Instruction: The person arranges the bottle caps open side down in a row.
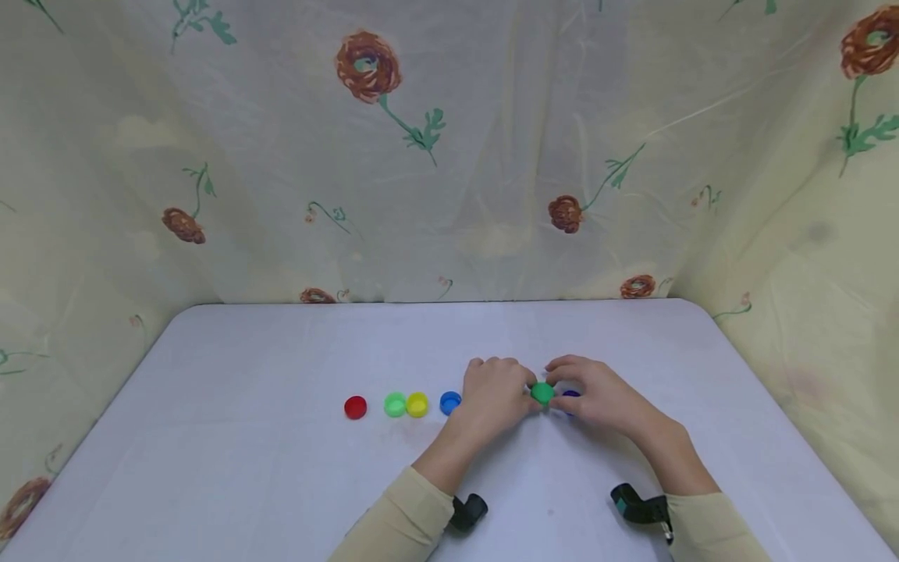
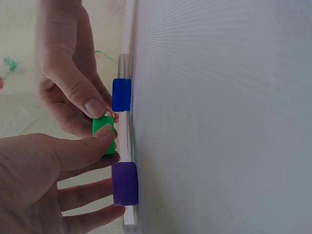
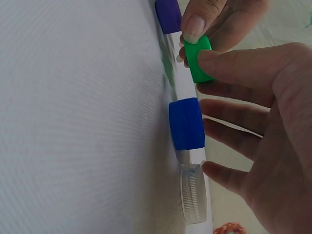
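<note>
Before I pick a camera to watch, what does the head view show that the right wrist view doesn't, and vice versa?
Only the head view shows the red cap, light green cap, yellow cap and light blue cap. Only the right wrist view shows the purple cap and clear ridged cap. Both show the dark blue cap, plus the left hand and right hand pinching the green cap.

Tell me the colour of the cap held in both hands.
Green; the cap shows best in the right wrist view.
</note>
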A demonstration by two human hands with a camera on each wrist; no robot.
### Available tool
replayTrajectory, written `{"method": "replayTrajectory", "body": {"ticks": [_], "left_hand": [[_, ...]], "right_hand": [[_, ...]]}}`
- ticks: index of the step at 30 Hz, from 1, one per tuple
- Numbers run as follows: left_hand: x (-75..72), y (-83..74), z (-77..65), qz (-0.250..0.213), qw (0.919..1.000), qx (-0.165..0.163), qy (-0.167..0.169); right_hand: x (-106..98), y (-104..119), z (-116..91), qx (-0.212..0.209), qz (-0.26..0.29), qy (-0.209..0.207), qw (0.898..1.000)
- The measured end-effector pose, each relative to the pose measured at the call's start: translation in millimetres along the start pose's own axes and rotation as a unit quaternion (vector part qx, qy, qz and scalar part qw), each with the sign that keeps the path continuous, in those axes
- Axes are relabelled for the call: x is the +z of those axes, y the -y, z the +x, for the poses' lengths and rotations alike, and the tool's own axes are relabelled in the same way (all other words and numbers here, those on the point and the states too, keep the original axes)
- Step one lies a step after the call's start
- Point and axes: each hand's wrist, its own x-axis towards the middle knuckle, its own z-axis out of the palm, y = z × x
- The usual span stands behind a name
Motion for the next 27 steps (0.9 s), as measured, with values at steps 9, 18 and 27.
{"method": "replayTrajectory", "body": {"ticks": [9,18,27], "left_hand": [[-1.9,-1.7,-2.2,-0.002,0.9999,0.006,0.011],[0.0,-4.6,-3.2,0.022,0.9995,0.008,0.022],[-2.0,-7.0,-6.2,0.036,0.9990,0.008,0.026]], "right_hand": [[3.5,-0.4,0.6,0.019,-0.006,0.014,1.000],[2.8,-0.4,0.3,0.023,-0.014,0.024,0.999],[1.0,0.1,-1.6,0.020,-0.010,0.031,0.999]]}}
